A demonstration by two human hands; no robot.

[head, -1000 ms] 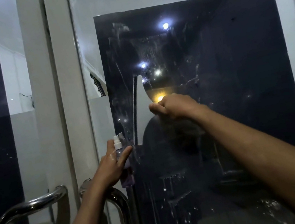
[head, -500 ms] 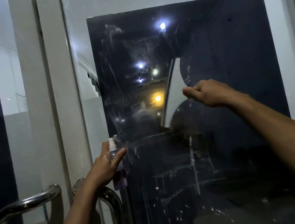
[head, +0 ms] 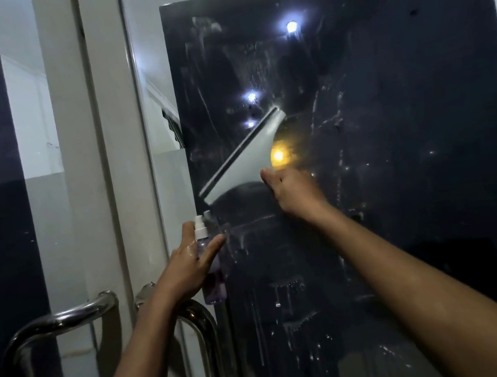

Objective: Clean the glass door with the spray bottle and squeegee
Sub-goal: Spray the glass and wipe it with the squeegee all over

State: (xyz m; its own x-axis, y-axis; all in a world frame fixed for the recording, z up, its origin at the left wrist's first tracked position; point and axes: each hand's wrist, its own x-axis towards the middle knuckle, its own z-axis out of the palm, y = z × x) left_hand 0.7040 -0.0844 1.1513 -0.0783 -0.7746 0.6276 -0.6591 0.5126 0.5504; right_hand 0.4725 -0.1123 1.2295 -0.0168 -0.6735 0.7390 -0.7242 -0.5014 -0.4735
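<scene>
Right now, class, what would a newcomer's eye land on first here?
The pale squeegee, tilted against the dark wet glass door, gripped by the right hand. Next, the left hand lower left, holding a clear spray bottle upright beside the door's edge. Bright light reflections dot the glass above the squeegee.

Wet glass door (head: 401,161), squeegee (head: 248,158) against it

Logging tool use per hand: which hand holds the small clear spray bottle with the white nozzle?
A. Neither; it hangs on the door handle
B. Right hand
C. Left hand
C: the left hand grips the small clear spray bottle, while the right hand works the pale grey squeegee.
</scene>
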